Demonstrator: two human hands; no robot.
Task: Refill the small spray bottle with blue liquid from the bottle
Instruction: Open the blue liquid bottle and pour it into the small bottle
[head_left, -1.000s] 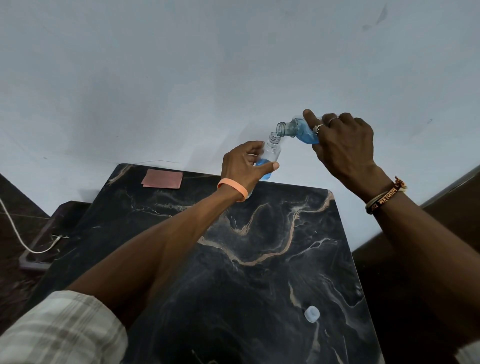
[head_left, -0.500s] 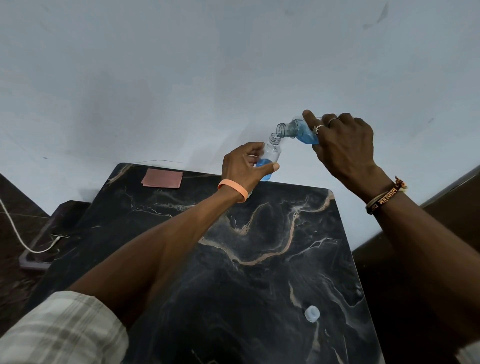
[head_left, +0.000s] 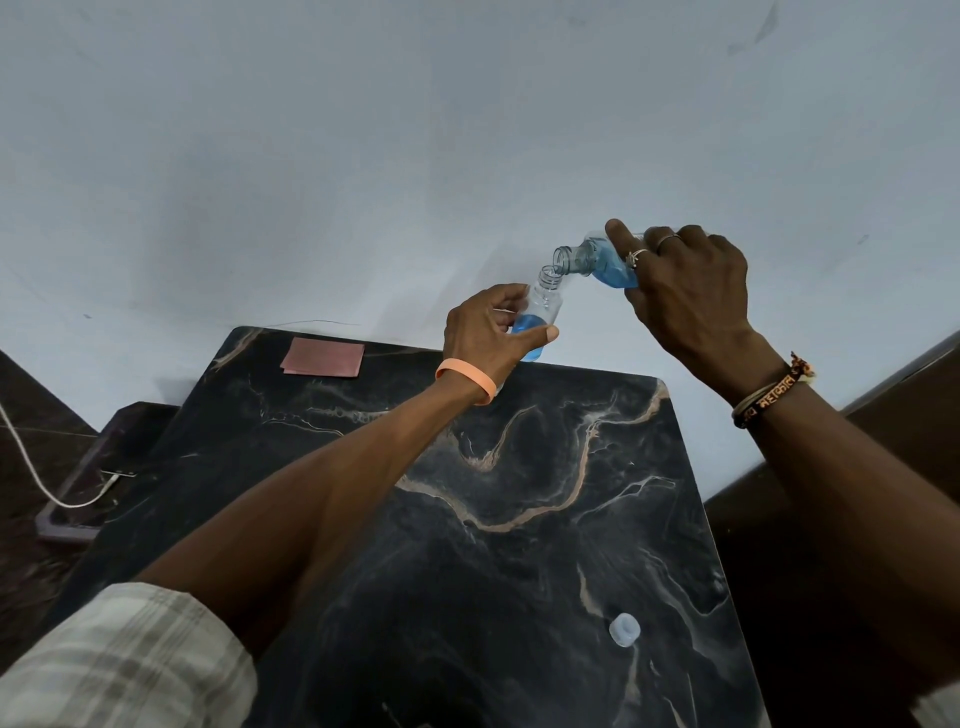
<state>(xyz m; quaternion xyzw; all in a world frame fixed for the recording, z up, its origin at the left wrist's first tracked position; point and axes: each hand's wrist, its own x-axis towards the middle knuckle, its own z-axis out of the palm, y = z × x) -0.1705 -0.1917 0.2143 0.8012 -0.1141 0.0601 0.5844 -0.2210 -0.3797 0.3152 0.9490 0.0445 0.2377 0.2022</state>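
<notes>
My left hand (head_left: 485, 338) grips the small clear spray bottle (head_left: 540, 312) upright above the far edge of the black marble table (head_left: 467, 519). Its neck is open and blue liquid fills its lower part. My right hand (head_left: 685, 296) holds the larger clear bottle (head_left: 597, 262) tilted to the left, its open mouth touching the small bottle's mouth. Blue liquid lies in the larger bottle's lower side. A thin stream at the two mouths is too small to tell.
A clear bottle cap (head_left: 624, 629) lies on the table near its right front. A pink-brown card (head_left: 323, 356) sits at the far left corner. A dark tray with a white cable (head_left: 31, 478) lies left of the table. A pale wall (head_left: 467, 130) stands behind.
Both hands hold nearly still. The blue level in the small bottle has risen slightly.
</notes>
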